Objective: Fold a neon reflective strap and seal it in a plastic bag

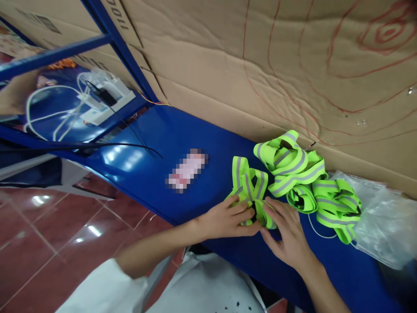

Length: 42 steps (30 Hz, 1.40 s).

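Observation:
A folded neon-green strap with grey reflective stripes [249, 184] lies on the blue table [156, 143] in front of me. My left hand [228, 219] rests on its near end with fingers curled, pinching it beside a small black buckle. My right hand [286, 232] meets it from the right, fingertips pressing on the same end of the strap. A heap of more green reflective straps [306, 178] lies just behind and to the right of my hands.
A clear plastic bag [384, 217] lies at the right end of the table. A blurred pink label [187, 170] sits on the tabletop. A white power strip with cables [100, 100] is at the back left. Cardboard sheets [276, 56] line the wall. Red floor tiles [48, 243] are on the left.

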### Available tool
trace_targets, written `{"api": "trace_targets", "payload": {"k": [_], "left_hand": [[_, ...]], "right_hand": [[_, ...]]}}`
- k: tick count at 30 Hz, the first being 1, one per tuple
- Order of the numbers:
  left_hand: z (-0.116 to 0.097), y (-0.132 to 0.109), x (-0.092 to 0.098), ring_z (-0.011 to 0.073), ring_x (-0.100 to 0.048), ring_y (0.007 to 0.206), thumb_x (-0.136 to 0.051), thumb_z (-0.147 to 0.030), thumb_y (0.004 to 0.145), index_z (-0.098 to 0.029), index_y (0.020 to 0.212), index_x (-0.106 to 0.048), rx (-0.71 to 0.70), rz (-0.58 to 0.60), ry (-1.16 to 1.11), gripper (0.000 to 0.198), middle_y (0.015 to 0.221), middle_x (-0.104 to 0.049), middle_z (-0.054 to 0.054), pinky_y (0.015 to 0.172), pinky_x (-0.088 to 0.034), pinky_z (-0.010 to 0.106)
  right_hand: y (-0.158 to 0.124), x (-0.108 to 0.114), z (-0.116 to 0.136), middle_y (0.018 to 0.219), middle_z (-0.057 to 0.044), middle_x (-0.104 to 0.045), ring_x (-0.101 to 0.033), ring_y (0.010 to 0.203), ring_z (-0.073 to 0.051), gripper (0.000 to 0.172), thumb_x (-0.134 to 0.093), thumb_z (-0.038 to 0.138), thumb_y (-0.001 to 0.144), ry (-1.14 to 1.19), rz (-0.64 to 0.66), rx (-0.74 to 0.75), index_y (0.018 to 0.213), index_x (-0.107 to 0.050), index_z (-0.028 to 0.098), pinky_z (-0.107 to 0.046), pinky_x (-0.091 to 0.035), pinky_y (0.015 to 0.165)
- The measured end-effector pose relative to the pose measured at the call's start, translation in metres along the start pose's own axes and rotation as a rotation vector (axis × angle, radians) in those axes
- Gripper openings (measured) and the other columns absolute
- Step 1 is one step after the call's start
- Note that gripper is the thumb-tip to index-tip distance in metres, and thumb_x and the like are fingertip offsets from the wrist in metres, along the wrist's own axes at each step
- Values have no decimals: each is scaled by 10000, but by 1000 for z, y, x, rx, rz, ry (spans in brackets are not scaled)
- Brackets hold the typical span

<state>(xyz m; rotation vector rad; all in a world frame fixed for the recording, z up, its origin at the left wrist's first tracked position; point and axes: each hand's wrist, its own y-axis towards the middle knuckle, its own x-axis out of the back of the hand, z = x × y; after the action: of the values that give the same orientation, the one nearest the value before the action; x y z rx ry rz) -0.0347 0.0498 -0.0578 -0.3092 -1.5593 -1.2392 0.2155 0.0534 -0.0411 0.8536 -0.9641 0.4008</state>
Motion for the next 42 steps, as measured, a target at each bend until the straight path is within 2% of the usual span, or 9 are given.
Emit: {"api": "trace_targets", "payload": {"k": [5,9,14,18,24,28,32,38,42], "left_hand": [[-2,-6,0,211,-568,1100,-621,-193,976,-257,1179,-640,40,35,41,213,1131,-686,37,980,-443,386],[-4,-7,14,221,-586,1128,-633,-196,964,-224,1249,-620,131,260,-217,287,1210,-672,60,970,-459,379],[0,-7,37,276,-588,1225,-683,-528,936,-221,1442,-536,325,322,-532,609,1360,-611,124,1008,-486,421],[1,-10,37,347,-535,1346,-691,-494,935,-206,1520,-446,518,368,-483,696,1470,-558,173,1058,-477,520],[-5,-12,30,300,-657,1173,-725,-410,930,-206,1346,-537,555,451,-504,500,1271,-676,103,964,-541,484],[-1,-10,32,242,-671,1096,-649,-175,930,-234,1299,-520,573,371,-582,396,1246,-655,73,900,-575,409],[5,-12,35,219,-623,1154,-469,75,732,-240,1266,-536,512,180,-596,623,1229,-611,78,930,-569,359],[8,-19,32,190,-617,987,-434,87,768,-256,1193,-552,411,-245,-525,558,1050,-579,64,796,-566,321],[5,-23,26,201,-609,952,-559,-16,889,-219,1115,-595,345,-358,-476,306,995,-570,61,786,-555,361]], "right_hand": [[3,-6,4,1426,-126,-624,-575,1317,-306,464,-641,294,1001,-6,183,-24,1441,-537,193,-516,-509,1053],[-1,-15,2,1439,-111,-613,-571,1329,-307,388,-614,250,1012,11,227,-52,1398,-581,229,-530,-541,1040],[-3,-12,2,1485,-112,-563,-554,1365,-308,494,-635,273,987,152,262,-127,1473,-545,285,-506,-590,1044],[-5,-2,-1,1533,-119,-509,-544,1395,-298,535,-640,363,989,271,208,-220,1502,-506,293,-477,-581,1082],[-8,-3,-5,1537,-128,-512,-510,1431,-302,633,-629,400,1001,261,265,-319,1571,-381,279,-516,-533,1135],[-8,-5,-3,1490,-128,-554,-573,1365,-307,728,-695,399,957,304,335,-332,1586,-344,290,-504,-571,1079],[-5,2,-2,1294,-110,-630,-665,1191,-260,503,-661,288,970,360,235,-331,1442,-489,269,-409,-609,972],[-4,17,-6,1116,-72,-643,-665,1043,-232,270,-659,227,978,238,70,-274,1238,-608,277,-388,-578,895],[-1,30,0,1398,-120,-559,-561,1288,-329,458,-715,457,943,156,186,-233,1345,-579,286,-521,-507,1043]]}}
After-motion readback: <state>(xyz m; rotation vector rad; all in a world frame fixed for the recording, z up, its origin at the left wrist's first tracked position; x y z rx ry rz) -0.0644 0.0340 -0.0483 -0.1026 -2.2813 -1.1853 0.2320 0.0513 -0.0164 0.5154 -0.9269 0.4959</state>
